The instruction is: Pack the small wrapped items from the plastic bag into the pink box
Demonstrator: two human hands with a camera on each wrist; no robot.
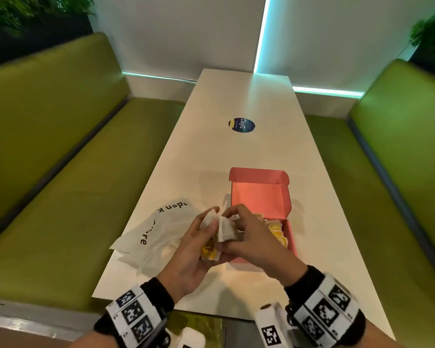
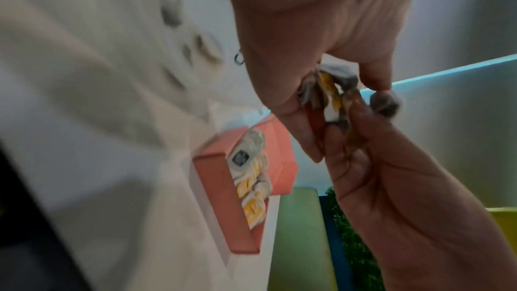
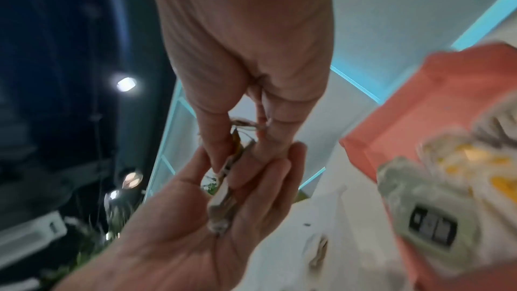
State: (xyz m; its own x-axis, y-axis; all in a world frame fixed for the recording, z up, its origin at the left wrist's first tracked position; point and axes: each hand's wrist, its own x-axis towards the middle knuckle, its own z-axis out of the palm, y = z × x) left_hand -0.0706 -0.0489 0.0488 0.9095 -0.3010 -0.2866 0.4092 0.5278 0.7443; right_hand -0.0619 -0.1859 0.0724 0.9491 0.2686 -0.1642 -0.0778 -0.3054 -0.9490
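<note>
Gripping wrapped items point(image 1: 225, 231) with both hands.
Left hand point(image 1: 194, 249) and right hand point(image 1: 255, 237) are pinching them just beside the pink box point(image 1: 261, 194).

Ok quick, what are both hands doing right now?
Left hand: fingers curled round a bunch of small wrapped items.
Right hand: pinching one white wrapped item from that bunch.

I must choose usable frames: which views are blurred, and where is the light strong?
Head view: mostly sharp, pink box and plastic bag clear, cyan light strips glaring. Left wrist view: motion blur, left hand dim. Right wrist view: box contents smeared, dark background behind right hand.
</note>
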